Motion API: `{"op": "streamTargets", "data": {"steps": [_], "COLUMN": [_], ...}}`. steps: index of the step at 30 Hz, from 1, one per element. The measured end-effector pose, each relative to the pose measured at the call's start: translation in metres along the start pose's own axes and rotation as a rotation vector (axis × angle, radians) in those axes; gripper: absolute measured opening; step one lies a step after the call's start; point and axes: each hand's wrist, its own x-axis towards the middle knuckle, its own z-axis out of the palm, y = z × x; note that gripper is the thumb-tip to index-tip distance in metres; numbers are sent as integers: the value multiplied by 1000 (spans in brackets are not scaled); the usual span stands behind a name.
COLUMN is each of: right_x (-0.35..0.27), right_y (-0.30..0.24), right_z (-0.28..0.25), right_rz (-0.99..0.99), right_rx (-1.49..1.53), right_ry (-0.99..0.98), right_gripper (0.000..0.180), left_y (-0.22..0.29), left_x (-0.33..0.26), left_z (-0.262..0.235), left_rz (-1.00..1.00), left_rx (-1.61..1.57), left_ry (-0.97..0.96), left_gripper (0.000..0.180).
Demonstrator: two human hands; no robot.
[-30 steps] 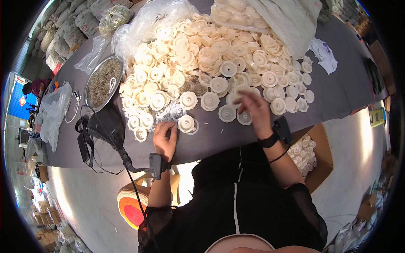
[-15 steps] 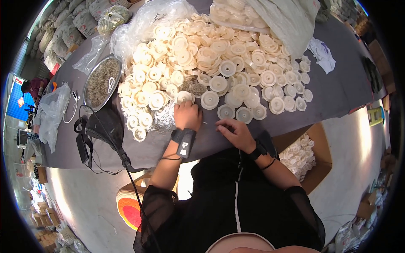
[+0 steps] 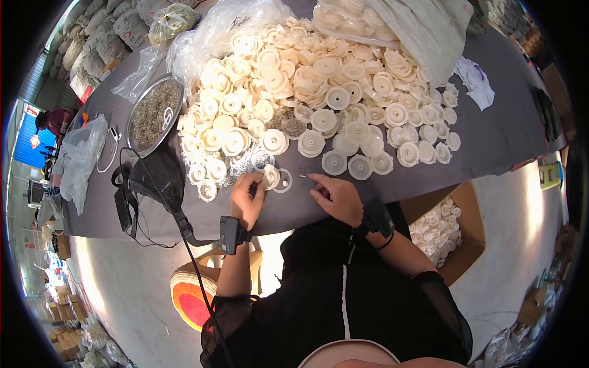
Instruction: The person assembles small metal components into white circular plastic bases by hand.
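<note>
My left hand (image 3: 248, 196) holds a cream plastic disc (image 3: 270, 176) at the near edge of the grey table (image 3: 503, 141). A thin clear ring (image 3: 283, 181) lies flat just right of that disc. My right hand (image 3: 334, 195) rests beside it, its fingertips on or at a small metal spring (image 3: 304, 172) lying on the table. A big heap of cream plastic discs (image 3: 319, 92) covers the table beyond both hands. Both wrists wear black bands.
A round metal pan of small springs (image 3: 153, 113) sits at the left, with a black pouch and cord (image 3: 153, 178) near it. Clear plastic bags (image 3: 423, 30) lie at the back. A cardboard box of discs (image 3: 445, 230) stands on the floor at right. A person (image 3: 55, 119) is far left.
My left hand has come back from the heap to the table's near edge with a disc. My right hand has shifted slightly toward the small spring.
</note>
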Motion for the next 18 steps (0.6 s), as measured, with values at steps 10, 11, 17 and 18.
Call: {"op": "streamTargets", "data": {"steps": [10,11,17,18], "right_x": [-3,-3,-7,-7], "right_y": [4,3,8,9], "right_z": [6,6,7,7], "right_rz": [-8,-7,74,162], "right_rx": [-63,-64,315,654], "right_ry": [28,25,47,26], "right_gripper": [28,28,24,23], "left_y": [21,20,38,43], "left_x": [-1,-1,-1,-3], "left_z": [16,16,23,30], "left_rz": [420,420,372,282], "left_rx": [343,343,196,-44], "left_ry": [-62,-61,-51,-117], "left_gripper": [22,22,23,24]}}
